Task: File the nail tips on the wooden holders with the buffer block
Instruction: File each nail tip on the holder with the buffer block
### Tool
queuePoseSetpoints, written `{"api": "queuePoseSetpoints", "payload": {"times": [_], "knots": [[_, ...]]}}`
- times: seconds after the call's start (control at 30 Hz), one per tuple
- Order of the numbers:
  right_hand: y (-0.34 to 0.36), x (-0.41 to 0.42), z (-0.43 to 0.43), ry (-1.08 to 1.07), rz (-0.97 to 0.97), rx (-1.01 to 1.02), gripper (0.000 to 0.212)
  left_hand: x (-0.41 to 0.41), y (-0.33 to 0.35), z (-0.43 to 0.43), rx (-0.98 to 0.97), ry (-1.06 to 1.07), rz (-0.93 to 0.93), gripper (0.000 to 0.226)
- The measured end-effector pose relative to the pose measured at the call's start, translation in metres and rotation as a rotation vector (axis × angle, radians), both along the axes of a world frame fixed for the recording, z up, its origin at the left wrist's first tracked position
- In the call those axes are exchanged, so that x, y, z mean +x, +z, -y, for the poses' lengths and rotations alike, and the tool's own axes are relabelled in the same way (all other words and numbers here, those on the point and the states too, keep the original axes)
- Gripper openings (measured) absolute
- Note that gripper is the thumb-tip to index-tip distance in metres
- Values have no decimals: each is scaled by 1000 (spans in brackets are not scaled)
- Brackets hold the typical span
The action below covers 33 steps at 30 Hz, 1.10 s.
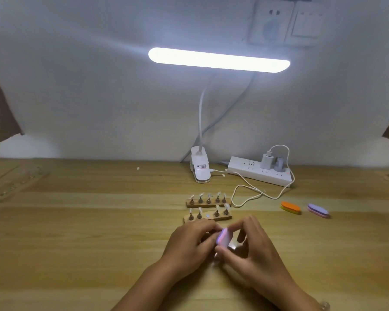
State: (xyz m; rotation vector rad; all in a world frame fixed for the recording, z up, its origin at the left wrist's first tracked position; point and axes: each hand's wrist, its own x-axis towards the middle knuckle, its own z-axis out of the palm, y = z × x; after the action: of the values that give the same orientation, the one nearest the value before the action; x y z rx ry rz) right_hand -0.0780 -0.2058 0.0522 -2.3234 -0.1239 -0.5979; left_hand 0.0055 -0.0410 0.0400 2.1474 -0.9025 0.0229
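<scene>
Buffer block point(222, 237): small, purple and pink, held up between both hands over the near middle of the tabletop point(76, 221), just in front of the near holder.
Right hand point(254, 250): thumb and forefinger pinch the block, with the other fingers loosely curled.
Left hand point(189, 241): the fingers curl in toward the block's left end. Whether they pinch anything is hidden, so I cannot tell.
Near holder point(220, 218): a wooden strip with four pegs carrying nail tips point(226, 207). A gap in the middle shows a pale dot.
Far holder point(211, 205): lies just behind the near one, with five tips in place.
Step in hand: probably filing the tip from the gap, held in the left fingers against the block.
Doing it well: brace the wrists on the tabletop and keep the block's flat face square to the tip's edge. Use short, light strokes in one direction and turn the tip rather than the block.
Risk: a thin tip may flex, or slip from its peg, under hard pressure.
Spare blocks: an orange block point(290, 207) and a purple block point(318, 211) lie toward the right edge, well apart from the hands.
Far edge: a lamp clamp point(200, 167) and a power strip point(256, 173).
</scene>
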Motion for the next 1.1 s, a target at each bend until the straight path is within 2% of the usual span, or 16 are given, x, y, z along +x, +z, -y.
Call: {"api": "queuePoseSetpoints", "payload": {"times": [0.07, 0.2, 0.3, 0.37, 0.43, 0.57, 0.7, 0.83, 0.93, 1.03, 1.1], "knots": [[1, 4, 4, -87, -8, 92, 29, -1, 0, 0, -4, 1, 7, 20], [-1, -1, 0, 9, 28, -22, 31, -1, -1, -1, 2, -12, -9, 20], [2, 3, 4, -54, -2, 90, 28, 0, -1, -1, 2, 4, 10, 23], [3, 4, 4, -81, 20, 55, 28, 0, -2, -1, 14, 0, 11, 22], [1, 1, 0, -11, 24, -3, 29, 0, -2, -1, 18, 1, -1, 25], [2, 3, 4, -102, 15, 128, 30, 2, -1, 0, 33, 16, 13, 20], [0, 1, -4, 15, 48, 10, 30, 1, -1, -1, 36, -2, -20, 21], [6, 6, 5, -85, 58, 65, 30, 1, 4, 1, 21, 1, -16, 24], [1, 3, -2, 45, 48, -6, 33, 2, 3, 1, 17, -10, -44, 24], [1, 8, 3, -54, 44, 110, 32, 4, 3, 1, 26, -7, -42, 19], [1, 8, 4, -53, 59, 68, 32, 5, 4, 1, 25, -21, -45, 17]]}}
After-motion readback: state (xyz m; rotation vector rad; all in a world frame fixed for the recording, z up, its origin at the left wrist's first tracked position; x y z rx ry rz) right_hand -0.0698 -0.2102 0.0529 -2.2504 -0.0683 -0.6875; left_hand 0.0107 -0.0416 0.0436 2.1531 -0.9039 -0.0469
